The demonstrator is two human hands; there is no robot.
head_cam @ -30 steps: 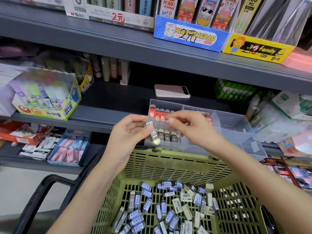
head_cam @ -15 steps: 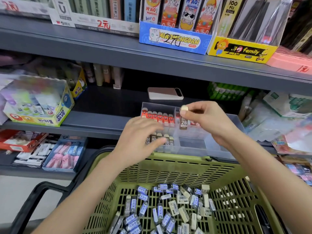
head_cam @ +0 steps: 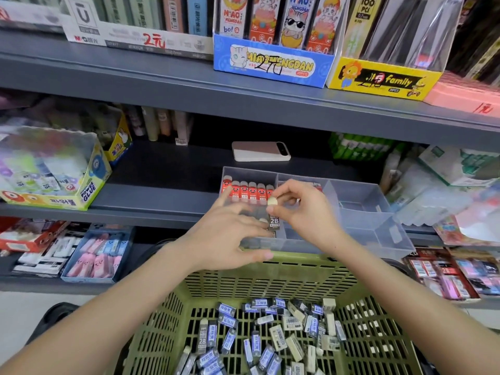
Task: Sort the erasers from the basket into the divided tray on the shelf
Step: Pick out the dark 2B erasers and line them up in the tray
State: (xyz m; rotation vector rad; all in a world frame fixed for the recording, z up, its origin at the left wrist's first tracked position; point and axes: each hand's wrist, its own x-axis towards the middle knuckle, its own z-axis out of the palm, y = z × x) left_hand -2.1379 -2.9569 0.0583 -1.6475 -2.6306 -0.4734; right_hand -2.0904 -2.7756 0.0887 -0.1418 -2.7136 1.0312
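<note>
- Head view: your right hand [head_cam: 307, 215] pinches one eraser [head_cam: 274, 221] between thumb and fingertips. It stands upright, white tip on top, with a dark sleeve marked 2B.
- You hold that eraser over the divided tray [head_cam: 378, 209] on the shelf [head_cam: 162, 197], at the wall between the front left compartment and the next one. Whether it touches the tray, I cannot tell.
- Your left hand [head_cam: 230, 235] is open with fingers spread and fairly straight, over the front left compartment just beside the eraser. It is blurred, so I cannot tell whether it touches anything.
- A row of red erasers [head_cam: 249, 191] stands upright in the back left compartment.
- The green basket [head_cam: 270, 278] sits below the tray's front edge, between your forearms, with a heap of loose erasers [head_cam: 270, 336] on its bottom.
- A phone [head_cam: 261, 151] lies flat on the shelf behind the tray, and a glue box [head_cam: 54, 174] stands well to the left.
</note>
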